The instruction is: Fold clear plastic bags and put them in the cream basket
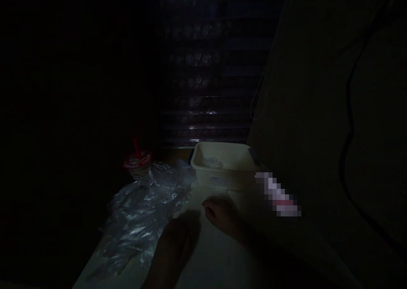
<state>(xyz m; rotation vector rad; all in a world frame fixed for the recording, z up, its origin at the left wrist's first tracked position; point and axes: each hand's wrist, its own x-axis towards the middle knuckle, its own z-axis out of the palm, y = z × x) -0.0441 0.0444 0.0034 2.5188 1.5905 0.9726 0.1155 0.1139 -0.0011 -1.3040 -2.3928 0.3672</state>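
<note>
Both of my hands are over the pale tabletop (216, 259) in very dim light. My left hand (174, 236) is curled into a fist at the right edge of a heap of clear plastic bags (140, 217). Farther forward, my right hand (221, 212) is also closed in a loose fist, with nothing showing in it. Just beyond it stands a cream plastic bin (222, 179) with dark handles. A crumpled piece of clear plastic (212, 162) lies inside the bin.
A cup with a red patterned lid (138, 158) and a red straw stands behind the bags at left. Blurred-out pale matter (280, 197) lies right of the bin. A slatted blind (203, 85) hangs behind, and a dark cable (348, 127) runs down the right.
</note>
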